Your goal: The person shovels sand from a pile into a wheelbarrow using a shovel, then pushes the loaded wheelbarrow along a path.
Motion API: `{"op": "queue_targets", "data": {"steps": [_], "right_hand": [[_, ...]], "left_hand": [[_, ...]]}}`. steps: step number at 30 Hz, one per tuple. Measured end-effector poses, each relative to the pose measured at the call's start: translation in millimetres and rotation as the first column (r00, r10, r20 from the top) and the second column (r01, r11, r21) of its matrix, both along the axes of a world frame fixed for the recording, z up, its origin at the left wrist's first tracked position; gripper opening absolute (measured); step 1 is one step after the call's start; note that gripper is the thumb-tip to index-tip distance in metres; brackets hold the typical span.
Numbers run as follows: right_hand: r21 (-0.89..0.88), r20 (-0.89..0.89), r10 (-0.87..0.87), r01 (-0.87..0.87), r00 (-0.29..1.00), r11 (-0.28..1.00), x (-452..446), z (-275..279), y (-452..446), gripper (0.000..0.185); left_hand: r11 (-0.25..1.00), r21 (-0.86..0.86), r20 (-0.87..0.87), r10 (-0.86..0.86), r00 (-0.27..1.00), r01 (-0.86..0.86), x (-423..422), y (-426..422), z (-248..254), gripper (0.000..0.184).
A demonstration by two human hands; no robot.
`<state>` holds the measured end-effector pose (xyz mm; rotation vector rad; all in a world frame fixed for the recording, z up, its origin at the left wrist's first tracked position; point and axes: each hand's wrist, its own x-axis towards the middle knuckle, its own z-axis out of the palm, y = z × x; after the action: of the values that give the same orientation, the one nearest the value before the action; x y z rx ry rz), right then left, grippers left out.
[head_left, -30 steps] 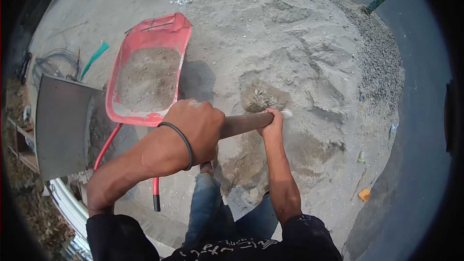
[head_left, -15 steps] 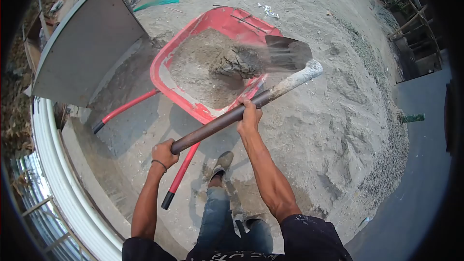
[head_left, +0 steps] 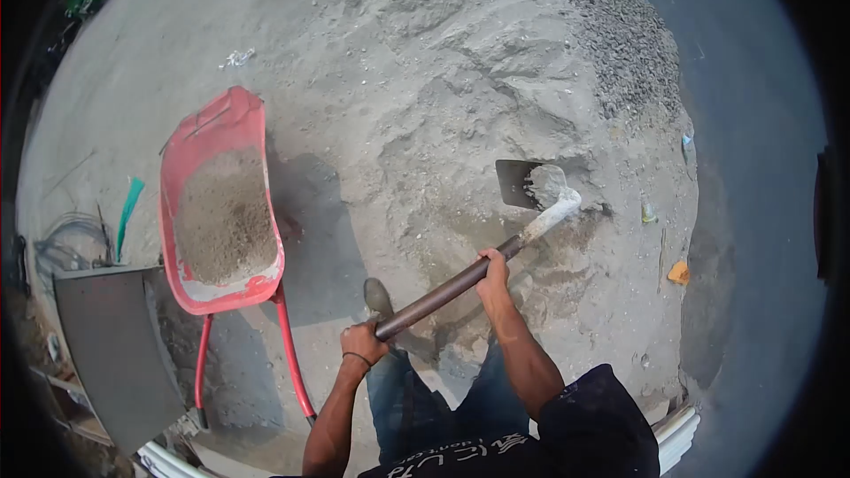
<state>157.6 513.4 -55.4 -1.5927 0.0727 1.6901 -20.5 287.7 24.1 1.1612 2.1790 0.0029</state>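
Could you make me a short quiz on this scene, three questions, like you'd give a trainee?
1. Which hand grips the hoe nearer its blade? A: left. B: right.
2. True or false: the wheelbarrow is empty.
3. Fill in the blank: the dark wristband is on the ____ wrist.

Key:
1. B, the right hand.
2. False: the wheelbarrow holds sandy dirt.
3. Left.

Outdoor building yard, with sand heap [head_left: 460, 115], gravel [head_left: 624, 53] and wheelbarrow [head_left: 221, 212].
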Motion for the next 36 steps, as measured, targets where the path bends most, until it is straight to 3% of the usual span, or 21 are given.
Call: {"op": "queue_targets", "data": {"steps": [2,4,6,7,9,11,13,16,18,21,22,23,24,26,27,29,31,32,33,34,36], "right_hand": [[-0.069,0.136,-0.202,0.213,0.970,0.975,113,-8,6,0.002],[0.010,0.278,-0.274,0.283,0.921,0.959,227,-4,26,0.003],[0.249,0.298,-0.534,0.476,0.791,0.844,336,50,23,0.003],[0.321,0.339,-0.611,0.522,0.716,0.790,382,81,34,0.004],[0.540,0.363,-0.766,0.550,0.531,0.637,459,141,54,0.005],[0.686,0.359,-0.833,0.486,0.421,0.541,537,175,60,0.007],[0.773,0.422,-0.882,0.425,0.211,0.471,575,194,95,0.005],[0.790,0.417,-0.891,0.413,0.178,0.453,640,147,134,0.004],[0.740,0.441,-0.885,0.498,0.149,0.453,672,73,153,0.005],[0.521,0.541,-0.776,0.596,0.323,0.611,680,-82,190,0.008],[0.416,0.524,-0.712,0.588,0.469,0.693,671,-154,199,0.007],[0.191,0.516,-0.596,0.596,0.615,0.780,652,-231,218,0.007],[0.165,0.498,-0.590,0.599,0.635,0.783,649,-264,219,0.007],[-0.093,0.435,-0.446,0.532,0.782,0.842,623,-310,237,0.013],[-0.212,0.368,-0.357,0.451,0.859,0.867,598,-322,253,0.018],[-0.091,0.183,-0.309,0.329,0.933,0.940,642,-298,233,0.011],[-0.100,0.061,-0.201,0.206,0.978,0.973,658,-259,219,0.014],[-0.011,0.045,-0.121,0.122,0.992,0.993,684,-256,195,0.014],[0.288,0.095,-0.062,0.032,0.994,0.957,683,-249,177,0.013],[0.275,0.084,-0.121,0.094,0.989,0.957,668,-253,190,0.015],[0.247,0.007,-0.140,0.134,0.990,0.960,660,-229,173,0.018]], "left_hand": [[0.966,-0.009,0.047,-0.259,0.965,0.260,67,57,-33,0.021],[0.934,0.000,0.154,-0.353,0.923,0.357,152,108,-53,0.019],[0.842,0.244,0.361,-0.539,0.761,0.481,233,171,-63,0.019],[0.788,0.330,0.366,-0.614,0.699,0.520,282,208,-61,0.018],[0.659,0.576,0.402,-0.744,0.534,0.484,378,278,-67,0.014],[0.591,0.629,0.463,-0.807,0.366,0.506,467,345,-56,0.013],[0.524,0.662,0.478,-0.846,0.238,0.536,545,403,-56,0.013],[0.529,0.615,0.496,-0.836,0.234,0.585,611,441,-103,0.015],[0.559,0.482,0.542,-0.795,0.272,0.675,628,450,-155,0.017],[0.648,0.217,0.598,-0.680,0.425,0.731,591,429,-238,0.025],[0.667,0.060,0.597,-0.621,0.509,0.743,567,421,-258,0.027],[0.696,-0.073,0.502,-0.593,0.629,0.715,546,410,-271,0.027],[0.721,-0.200,0.387,-0.564,0.730,0.663,532,403,-278,0.027],[0.742,-0.270,0.357,-0.515,0.779,0.614,522,414,-267,0.027],[0.760,-0.308,0.349,-0.470,0.811,0.573,517,423,-249,0.026],[0.722,-0.298,0.412,-0.492,0.766,0.624,549,430,-196,0.024],[0.810,-0.227,0.464,-0.398,0.791,0.541,575,409,-147,0.024],[0.764,-0.205,0.523,-0.443,0.728,0.612,586,408,-129,0.026],[0.764,-0.156,0.484,-0.493,0.723,0.626,587,410,-108,0.027],[0.802,-0.136,0.414,-0.487,0.769,0.582,572,428,-100,0.027],[0.742,-0.056,0.437,-0.584,0.685,0.668,558,434,-76,0.024]]}}
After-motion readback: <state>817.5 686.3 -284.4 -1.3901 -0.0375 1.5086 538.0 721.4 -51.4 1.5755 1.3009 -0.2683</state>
